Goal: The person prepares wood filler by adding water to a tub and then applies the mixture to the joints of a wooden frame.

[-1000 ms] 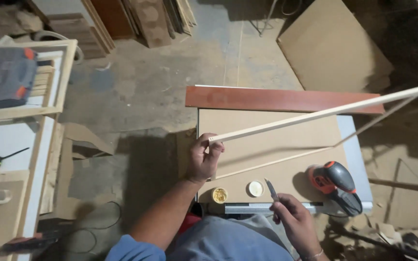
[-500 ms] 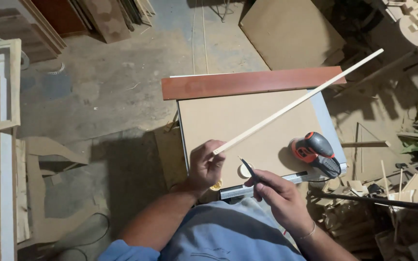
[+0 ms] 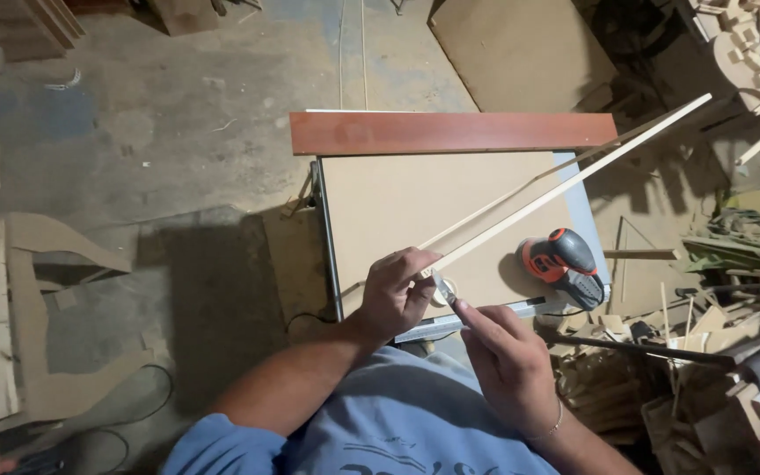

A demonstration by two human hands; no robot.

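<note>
My left hand (image 3: pixel 395 295) grips the near end of a long thin pale wooden strip (image 3: pixel 573 181) that slants up and to the right over the work table. My right hand (image 3: pixel 507 361) holds a small knife with a short blade (image 3: pixel 441 287), its tip right at the held end of the strip. Both hands meet above the near edge of the brown board (image 3: pixel 398 207) that covers the table. A small round white thing lies under the hands, mostly hidden.
An orange and black power sander (image 3: pixel 562 264) lies on the board's right side. A reddish-brown plank (image 3: pixel 450 132) lies across the far edge. Wood offcuts and scraps (image 3: pixel 714 352) pile up on the right. Cardboard pieces (image 3: pixel 63 242) lie on the concrete floor at left.
The view has swung left to right and closer. The strip's held end has come nearer to me, and my right hand has brought the blade up against that end.
</note>
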